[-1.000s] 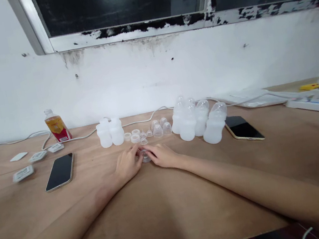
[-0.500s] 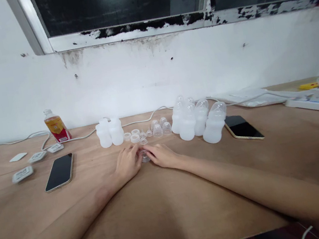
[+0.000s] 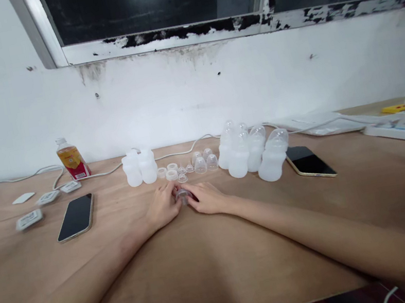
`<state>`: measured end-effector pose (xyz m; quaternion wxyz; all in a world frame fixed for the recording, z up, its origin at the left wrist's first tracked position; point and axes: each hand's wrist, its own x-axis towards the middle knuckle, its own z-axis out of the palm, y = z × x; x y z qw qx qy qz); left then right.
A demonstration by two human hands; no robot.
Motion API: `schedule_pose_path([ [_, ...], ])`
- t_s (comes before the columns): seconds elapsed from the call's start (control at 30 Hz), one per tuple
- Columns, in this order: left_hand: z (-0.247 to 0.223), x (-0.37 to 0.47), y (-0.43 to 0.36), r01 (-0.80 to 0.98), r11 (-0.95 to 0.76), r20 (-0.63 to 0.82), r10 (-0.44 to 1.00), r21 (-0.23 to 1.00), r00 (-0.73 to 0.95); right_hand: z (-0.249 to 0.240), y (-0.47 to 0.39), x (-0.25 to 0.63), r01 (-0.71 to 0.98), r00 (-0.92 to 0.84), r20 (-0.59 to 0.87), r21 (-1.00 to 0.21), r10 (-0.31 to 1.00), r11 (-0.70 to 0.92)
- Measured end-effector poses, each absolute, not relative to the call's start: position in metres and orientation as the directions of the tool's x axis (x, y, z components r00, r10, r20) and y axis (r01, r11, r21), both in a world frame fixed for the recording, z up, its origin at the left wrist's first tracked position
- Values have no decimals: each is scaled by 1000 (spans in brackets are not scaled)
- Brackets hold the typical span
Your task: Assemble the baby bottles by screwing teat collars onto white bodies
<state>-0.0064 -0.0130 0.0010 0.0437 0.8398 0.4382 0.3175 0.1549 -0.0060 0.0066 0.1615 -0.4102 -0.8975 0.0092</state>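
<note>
Between my hands, low over the wooden table (image 3: 207,265), is a small clear round piece (image 3: 184,197). My left hand (image 3: 164,203) has its fingers closed on the piece's left side. From the right, my right hand (image 3: 205,197) grips the same piece. Just beyond my fingers lie clear nipples (image 3: 182,177) and whitish rings (image 3: 171,175). Several clear dome caps (image 3: 200,165) stand to their right. White bottles without caps (image 3: 132,170) are at the back left of my hands. Capped white bottles (image 3: 271,160) stand to the right, some leaning.
A phone (image 3: 75,217) lies at the left, another phone (image 3: 310,161) at the right. A drink bottle (image 3: 72,158) stands near the wall, with flat white packs (image 3: 29,219) before it. Cables and a power strip (image 3: 398,131) run along the back.
The fingers of both hands have shifted slightly around the clear piece, and more of it shows between them. The bottles, caps and rings have stayed in place.
</note>
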Motion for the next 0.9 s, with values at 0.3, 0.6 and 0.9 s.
schedule_pose_path([
  [0.3,0,-5,-8,738,-608,504,754,294,421,6,-9,149,754,-593,297,-121,748,646],
  [0.6,16,-24,-10,771,-605,563,714,197,416,4,-4,151,693,-575,343,-278,743,665],
  [0.9,9,-109,56,682,-208,525,798,701,-296,5,-1,155,535,-368,363,-670,856,514],
])
